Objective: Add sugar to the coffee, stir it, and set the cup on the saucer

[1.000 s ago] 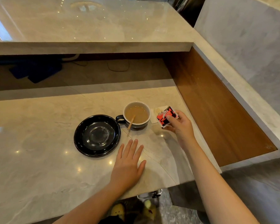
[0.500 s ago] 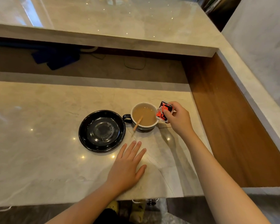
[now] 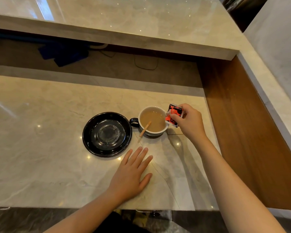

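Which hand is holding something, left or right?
The right hand: it pinches the red sugar packet at the rim of the cup. The left hand lies flat and empty on the counter.

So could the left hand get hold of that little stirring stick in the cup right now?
Probably yes. The left hand lies flat and empty on the counter, and the stick's end leans over the cup's near rim with nothing between.

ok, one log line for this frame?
phase: adding sugar | right hand: tilting sugar packet at cup rim | left hand: flat on counter | stirrer: in cup | saucer: empty
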A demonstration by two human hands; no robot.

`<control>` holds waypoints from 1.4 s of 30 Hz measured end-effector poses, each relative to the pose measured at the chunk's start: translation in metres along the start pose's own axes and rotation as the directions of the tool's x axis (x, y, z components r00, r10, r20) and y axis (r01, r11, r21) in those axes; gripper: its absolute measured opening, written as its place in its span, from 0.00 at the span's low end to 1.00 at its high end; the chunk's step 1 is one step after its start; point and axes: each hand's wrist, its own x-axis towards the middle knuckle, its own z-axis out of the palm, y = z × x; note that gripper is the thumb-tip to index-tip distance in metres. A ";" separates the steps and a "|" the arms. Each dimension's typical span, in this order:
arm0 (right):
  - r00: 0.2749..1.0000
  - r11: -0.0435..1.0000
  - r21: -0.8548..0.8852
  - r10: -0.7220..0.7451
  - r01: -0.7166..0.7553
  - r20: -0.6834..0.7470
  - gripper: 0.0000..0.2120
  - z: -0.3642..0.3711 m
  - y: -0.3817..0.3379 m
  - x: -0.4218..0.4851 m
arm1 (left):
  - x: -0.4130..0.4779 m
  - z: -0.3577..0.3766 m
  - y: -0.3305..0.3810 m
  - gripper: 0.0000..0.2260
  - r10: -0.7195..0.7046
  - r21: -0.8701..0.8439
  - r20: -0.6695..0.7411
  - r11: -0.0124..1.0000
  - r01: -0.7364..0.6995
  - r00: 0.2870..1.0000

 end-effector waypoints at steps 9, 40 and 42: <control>0.993 0.998 0.000 -0.065 0.065 0.097 0.08 0.000 -0.003 0.005 | 0.000 -0.001 0.000 0.25 -0.003 0.015 0.003 1.000 0.003 1.000; 0.971 0.898 0.380 0.169 -0.223 0.170 0.05 -0.021 -0.014 0.001 | 0.029 -0.047 0.044 0.12 -0.447 -0.783 0.041 0.541 0.307 0.893; 0.963 0.874 0.414 0.189 -0.254 0.191 0.04 -0.024 -0.014 -0.003 | 0.049 -0.066 0.065 0.07 -0.486 -0.947 0.242 0.070 0.313 0.840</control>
